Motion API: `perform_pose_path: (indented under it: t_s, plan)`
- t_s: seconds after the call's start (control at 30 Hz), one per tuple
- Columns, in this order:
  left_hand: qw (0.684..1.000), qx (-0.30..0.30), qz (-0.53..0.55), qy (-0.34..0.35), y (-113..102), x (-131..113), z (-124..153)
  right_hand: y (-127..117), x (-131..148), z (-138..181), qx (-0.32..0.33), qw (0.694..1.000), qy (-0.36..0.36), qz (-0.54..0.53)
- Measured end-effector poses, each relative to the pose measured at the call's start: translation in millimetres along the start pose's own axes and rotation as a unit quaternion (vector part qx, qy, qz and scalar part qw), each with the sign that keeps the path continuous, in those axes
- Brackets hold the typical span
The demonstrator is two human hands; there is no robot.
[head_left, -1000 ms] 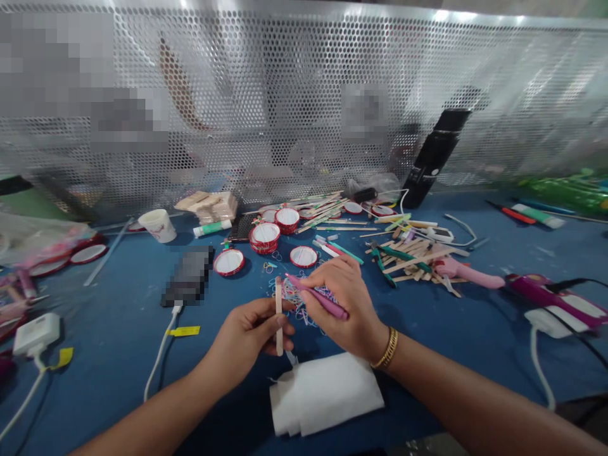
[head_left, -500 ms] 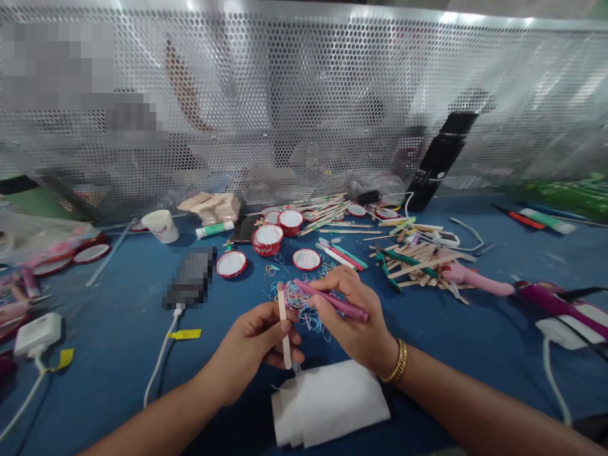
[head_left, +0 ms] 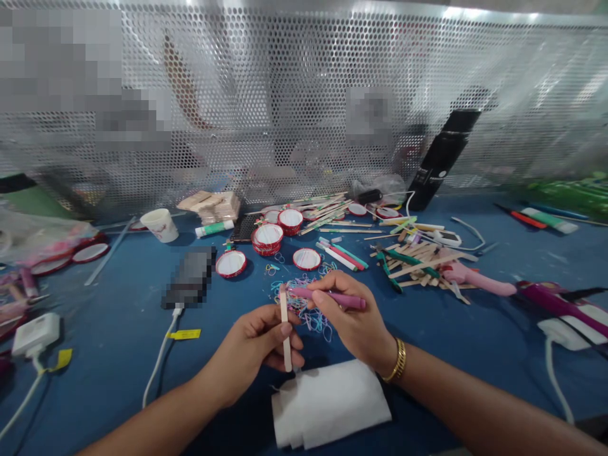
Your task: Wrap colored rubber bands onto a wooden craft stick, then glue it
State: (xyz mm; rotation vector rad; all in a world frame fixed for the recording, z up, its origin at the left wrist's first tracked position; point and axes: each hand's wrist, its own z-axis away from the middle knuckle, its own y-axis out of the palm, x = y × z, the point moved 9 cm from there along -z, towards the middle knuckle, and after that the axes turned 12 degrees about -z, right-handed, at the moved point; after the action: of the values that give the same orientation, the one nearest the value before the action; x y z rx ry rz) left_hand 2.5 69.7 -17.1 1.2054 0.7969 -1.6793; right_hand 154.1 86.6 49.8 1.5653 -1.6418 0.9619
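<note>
Between thumb and fingers, my left hand [head_left: 266, 339] pinches a flat wooden craft stick [head_left: 285, 345], held upright; its top end looks reddish. My right hand [head_left: 354, 316] grips a purple-pink marker [head_left: 339, 297] like a pen, its tip at the stick's upper end. Whether the tip touches the wood is hard to tell. Behind and below the hands lies a pile of coloured rubber bands [head_left: 316, 323]. A folded white cloth or tissue [head_left: 332, 402] rests on the blue table nearest me.
Round red-rimmed pieces [head_left: 267, 235], several markers [head_left: 339, 256] and a paper cup [head_left: 160, 226] stand beyond the hands. Pliers [head_left: 389, 269] lie among wooden sticks at right, near a pink glue gun [head_left: 479, 278]. A cabled phone [head_left: 190, 278] is at left. A perforated metal screen [head_left: 304, 95] closes the back.
The marker's tip has shifted slightly left and down onto the stick's upper end, and the marker lies flatter. My left hand and the stick have barely moved.
</note>
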Motion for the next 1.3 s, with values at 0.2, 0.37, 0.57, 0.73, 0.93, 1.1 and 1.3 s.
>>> perform_pose_path:
  t_s: [0.2, 0.37, 0.57, 0.73, 0.93, 1.1, 1.3]
  plan:
    - [1.0, -0.002, -0.005, -0.001, -0.2, -0.1, 1.2, 2.9, -1.5, 1.4, 0.013, 1.0, 0.018, -0.019]
    - [1.0, 0.011, -0.009, 0.01, 0.8, -0.9, 1.5, 2.3, -6.9, -1.7, 0.006, 0.998, 0.045, -0.053]
    - [1.0, 0.015, -0.012, 0.01, 1.4, -2.4, 0.7, -5.7, -9.6, -5.4, -0.03, 0.991, 0.056, -0.117]
    - [1.0, 0.003, -0.012, 0.006, -0.5, -4.0, 1.7, -1.8, -5.9, -3.1, -0.005, 0.993, 0.046, -0.106]
    - [1.0, 0.005, -0.016, 0.008, 0.3, -4.3, 2.1, -0.5, -8.9, -4.6, 0.0, 0.994, 0.056, -0.097]
    - [1.0, -0.001, -0.017, 0.009, -0.5, -4.0, 2.0, -3.6, -7.2, -4.1, -0.011, 0.995, 0.043, -0.094]
    - [0.999, -0.005, -0.031, 0.01, -0.3, -6.4, 2.5, 0.4, -8.6, -3.9, 0.007, 0.994, 0.054, -0.096]
